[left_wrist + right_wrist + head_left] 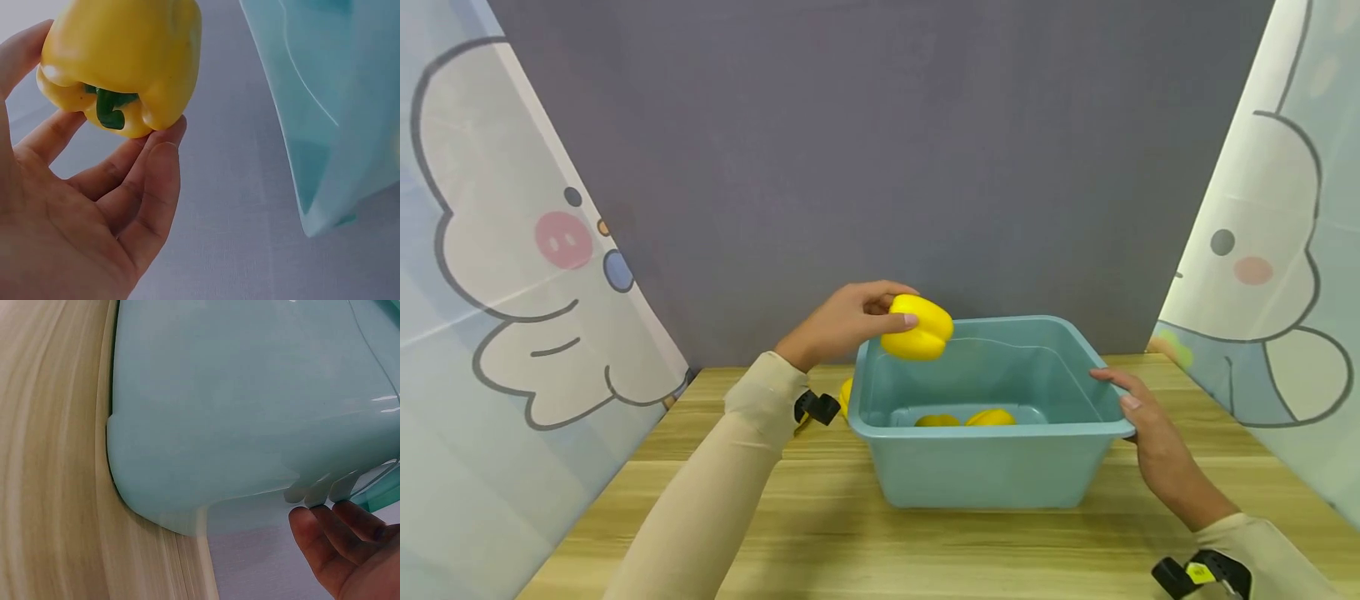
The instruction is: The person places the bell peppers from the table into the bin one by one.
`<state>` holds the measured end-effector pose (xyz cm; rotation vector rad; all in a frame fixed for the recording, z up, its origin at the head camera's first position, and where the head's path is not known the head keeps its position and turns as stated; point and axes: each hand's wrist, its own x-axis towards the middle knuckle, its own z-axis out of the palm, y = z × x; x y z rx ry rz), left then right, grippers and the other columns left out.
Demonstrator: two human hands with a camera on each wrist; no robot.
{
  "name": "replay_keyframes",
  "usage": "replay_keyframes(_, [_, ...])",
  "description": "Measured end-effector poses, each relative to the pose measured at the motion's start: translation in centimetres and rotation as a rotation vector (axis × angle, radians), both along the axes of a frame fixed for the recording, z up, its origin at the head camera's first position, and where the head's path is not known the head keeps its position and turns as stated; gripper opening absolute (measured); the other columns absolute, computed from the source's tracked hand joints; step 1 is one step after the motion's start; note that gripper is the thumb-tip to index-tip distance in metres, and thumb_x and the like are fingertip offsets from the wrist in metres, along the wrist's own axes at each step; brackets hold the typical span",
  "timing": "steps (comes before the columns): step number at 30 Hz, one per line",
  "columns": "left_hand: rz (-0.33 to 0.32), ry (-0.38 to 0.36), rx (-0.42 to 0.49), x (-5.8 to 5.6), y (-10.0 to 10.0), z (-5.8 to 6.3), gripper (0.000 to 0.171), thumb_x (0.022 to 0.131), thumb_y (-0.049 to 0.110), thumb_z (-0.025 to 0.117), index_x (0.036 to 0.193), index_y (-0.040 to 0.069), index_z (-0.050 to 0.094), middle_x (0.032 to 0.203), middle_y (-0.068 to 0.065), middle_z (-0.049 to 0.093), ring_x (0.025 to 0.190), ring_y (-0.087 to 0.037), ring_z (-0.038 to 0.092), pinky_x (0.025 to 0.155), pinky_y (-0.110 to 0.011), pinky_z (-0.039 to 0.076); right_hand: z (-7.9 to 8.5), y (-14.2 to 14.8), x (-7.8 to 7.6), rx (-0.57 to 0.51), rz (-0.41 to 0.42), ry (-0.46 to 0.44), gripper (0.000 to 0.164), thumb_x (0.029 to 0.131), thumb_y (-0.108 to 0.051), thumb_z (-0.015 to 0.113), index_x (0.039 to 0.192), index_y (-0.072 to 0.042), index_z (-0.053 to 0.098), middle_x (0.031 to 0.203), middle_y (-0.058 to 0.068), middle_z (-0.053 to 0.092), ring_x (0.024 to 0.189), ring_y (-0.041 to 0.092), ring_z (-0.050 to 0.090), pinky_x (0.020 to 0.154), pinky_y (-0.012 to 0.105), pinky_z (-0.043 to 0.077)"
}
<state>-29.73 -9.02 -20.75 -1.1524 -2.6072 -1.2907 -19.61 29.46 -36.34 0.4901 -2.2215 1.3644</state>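
Observation:
A yellow bell pepper (927, 327) is pinched between the thumb and fingers of my left hand (842, 323). It is held over the left side of a blue-green plastic bin (985, 471). In the left wrist view, the green stem (111, 111) faces my palm. My right hand (1165, 450) grips the bin's right rim, with its thumb at the top edge. The right wrist view has the other fingers (312, 534) curled under the rim against the outer wall. Two yellow pieces, one a pepper (991, 417), show inside the bin, partly hidden by its front wall.
Left of the bin, another yellow thing (846, 398) lies on the wood-grain table (820, 533), mostly hidden behind the bin and left wrist. A grey wall panel (880, 167) stands behind the table. Cartoon-printed curtains (497, 275) hang on both sides.

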Motion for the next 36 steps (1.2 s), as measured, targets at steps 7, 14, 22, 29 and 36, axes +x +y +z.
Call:
replay_keyframes(7, [-0.01,-0.028,-0.006,-0.3,1.0,0.2,0.043,0.09,0.053,0.071,0.128,0.034,0.066,0.11,0.006,0.069,0.101,-0.015,0.064,0.091,-0.04,0.051,0.2,-0.1,0.1,-0.003,0.018,0.0,0.047,0.109,-0.02,0.017,0.147,-0.005,0.041,0.143,-0.012,0.035,0.11,0.013,0.044,0.078,0.025,0.042])
replay_keyframes(14, [-0.035,-0.049,0.007,-0.5,1.9,0.3,0.044,0.09,0.051,0.071,0.13,0.032,0.065,0.112,0.005,0.069,0.104,-0.016,0.063,0.092,-0.043,0.051,0.3,-0.2,0.1,0.0,0.01,0.006,0.047,0.109,-0.021,0.018,0.146,-0.005,0.042,0.144,-0.012,0.035,0.111,0.014,0.044,0.078,0.025,0.043])
replay_keyframes(22, [-0.038,-0.065,0.018,-0.9,2.8,0.2,0.042,0.091,0.05,0.071,0.129,0.033,0.065,0.111,0.005,0.069,0.103,-0.016,0.064,0.089,-0.041,0.051,0.1,-0.2,0.2,0.019,-0.004,0.008,0.046,0.11,-0.02,0.018,0.146,-0.005,0.041,0.143,-0.012,0.035,0.112,0.013,0.044,0.078,0.025,0.043])
replay_keyframes(29, [-0.078,-0.102,0.028,-1.1,3.7,0.0,0.044,0.09,0.048,0.073,0.13,0.03,0.065,0.112,0.002,0.069,0.102,-0.018,0.064,0.089,-0.038,0.052,0.1,-0.1,0.1,0.013,-0.005,0.003,0.047,0.11,-0.021,0.018,0.146,-0.005,0.042,0.143,-0.011,0.036,0.112,0.014,0.044,0.079,0.025,0.043])
replay_keyframes(36, [-0.14,-0.122,0.023,-0.9,4.6,-0.6,0.041,0.091,0.04,0.074,0.129,0.026,0.066,0.114,0.001,0.069,0.104,-0.018,0.064,0.093,-0.038,0.05,0.1,-0.1,0.1,0.013,-0.003,0.002,0.047,0.11,-0.022,0.017,0.146,-0.006,0.042,0.143,-0.01,0.036,0.111,0.015,0.044,0.079,0.025,0.043])
